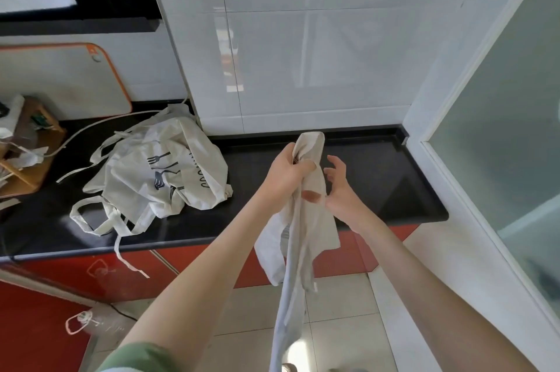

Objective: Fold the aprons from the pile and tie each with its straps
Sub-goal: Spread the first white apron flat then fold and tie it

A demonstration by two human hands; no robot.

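- The left hand (285, 174) holds an apron (315, 220) up by its bunched top, fingers curled tight round the cloth, above the front edge of the black surface (378, 177).
- The right hand (342, 192) has its fingers spread, thumb touching the cloth.
- A pile of aprons (157, 171) lies on the surface, left.

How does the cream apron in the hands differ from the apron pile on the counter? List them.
The held cream cloth apron is bunched and hangs from the left hand; the cream apron pile lies crumpled on the black countertop. The pile's straps sprawl over it; the held apron's end dangles toward the floor. Both are cream cloth.
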